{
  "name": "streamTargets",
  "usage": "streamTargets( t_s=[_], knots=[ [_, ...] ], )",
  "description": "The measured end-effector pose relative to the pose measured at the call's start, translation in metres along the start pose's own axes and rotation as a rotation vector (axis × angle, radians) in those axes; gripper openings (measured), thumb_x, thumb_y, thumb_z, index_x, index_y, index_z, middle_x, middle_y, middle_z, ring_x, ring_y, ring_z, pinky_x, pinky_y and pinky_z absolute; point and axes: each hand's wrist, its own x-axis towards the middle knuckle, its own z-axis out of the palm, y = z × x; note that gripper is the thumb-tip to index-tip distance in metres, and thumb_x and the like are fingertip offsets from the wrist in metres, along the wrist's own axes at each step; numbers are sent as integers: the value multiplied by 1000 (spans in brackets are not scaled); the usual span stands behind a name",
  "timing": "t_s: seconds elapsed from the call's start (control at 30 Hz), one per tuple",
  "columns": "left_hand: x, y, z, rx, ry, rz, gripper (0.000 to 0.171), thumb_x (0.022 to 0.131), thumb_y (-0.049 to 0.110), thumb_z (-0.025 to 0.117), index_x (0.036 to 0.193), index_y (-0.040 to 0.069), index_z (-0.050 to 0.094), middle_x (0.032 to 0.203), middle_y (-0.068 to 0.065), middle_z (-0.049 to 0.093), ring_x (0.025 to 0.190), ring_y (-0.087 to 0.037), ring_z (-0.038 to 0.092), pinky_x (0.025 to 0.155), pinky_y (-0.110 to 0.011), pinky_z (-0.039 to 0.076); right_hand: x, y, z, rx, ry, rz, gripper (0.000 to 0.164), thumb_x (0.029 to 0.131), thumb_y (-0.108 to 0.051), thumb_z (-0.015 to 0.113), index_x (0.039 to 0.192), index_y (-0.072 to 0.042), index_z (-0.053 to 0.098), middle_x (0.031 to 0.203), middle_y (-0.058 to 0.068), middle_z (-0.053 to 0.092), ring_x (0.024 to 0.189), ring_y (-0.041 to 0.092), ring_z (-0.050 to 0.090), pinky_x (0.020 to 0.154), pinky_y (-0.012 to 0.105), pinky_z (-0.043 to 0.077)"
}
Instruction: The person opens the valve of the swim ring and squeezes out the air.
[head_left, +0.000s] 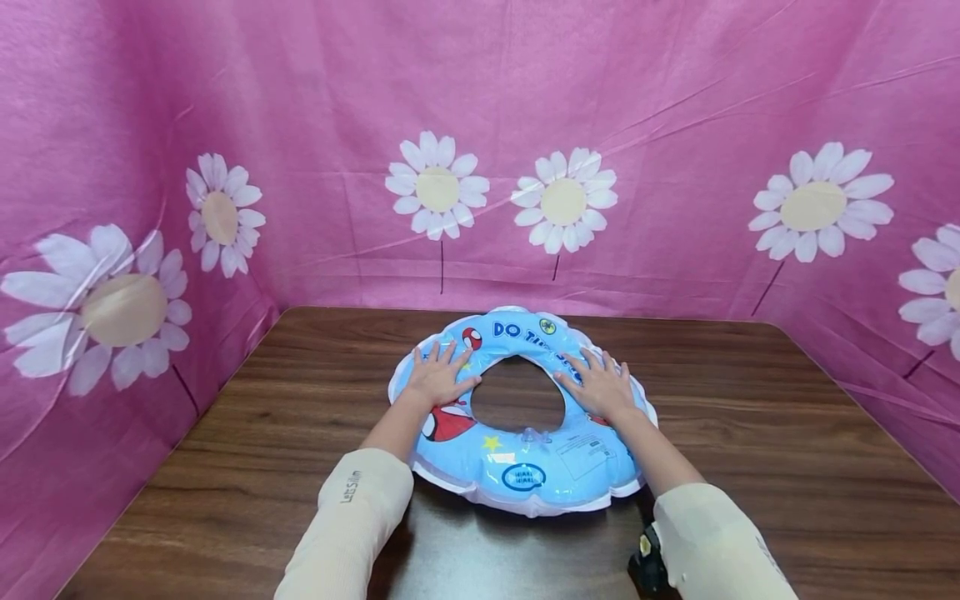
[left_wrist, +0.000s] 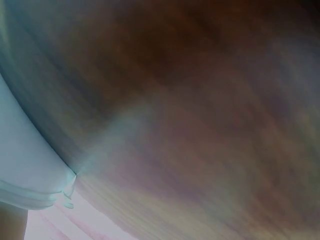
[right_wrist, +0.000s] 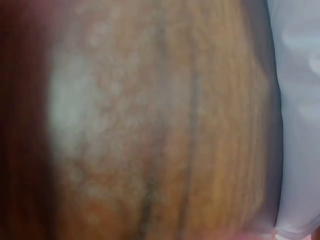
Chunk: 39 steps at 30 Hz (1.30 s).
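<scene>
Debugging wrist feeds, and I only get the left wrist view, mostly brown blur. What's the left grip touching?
Observer: The head view shows the left grip resting, fingers spread, on a blue inflatable ring.
Operator: Same thing under the right grip, or something else?
Observer: Same one: the right grip rests on the opposite side of its hole, fingers spread too.
</scene>
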Motion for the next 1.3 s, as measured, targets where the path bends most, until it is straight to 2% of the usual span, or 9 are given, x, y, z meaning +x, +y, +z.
streamTargets(
  t_s=[0.6,0.83,1.03,1.3],
  knots=[
    [2,-1,4,-12,4,-3,67,92,59,29,148,26,18,152,-8,13,136,-35,5,102,-60,0,0,0,1,2,7,-4,62,93,-53,37,142,-17,36,144,21,27,130,48,14,98,66,5],
    [7,-4,8,-35,11,10,73,88,67,24,148,28,15,152,-9,14,136,-36,5,101,-61,-3,-1,0,1,-3,8,-4,61,93,-53,37,142,-17,36,144,20,27,130,48,14,98,66,6],
    [3,0,3,-16,-8,-4,67,92,60,28,148,26,17,152,-8,12,136,-34,4,103,-59,-1,0,1,1,4,5,-2,62,93,-54,37,143,-17,35,145,20,26,130,48,13,98,66,5],
    [-2,2,0,0,-6,2,67,92,60,27,148,26,16,152,-8,12,136,-35,5,103,-60,1,0,2,3,7,4,5,63,92,-55,36,143,-18,34,145,20,26,131,47,13,98,67,5]
  ],
)
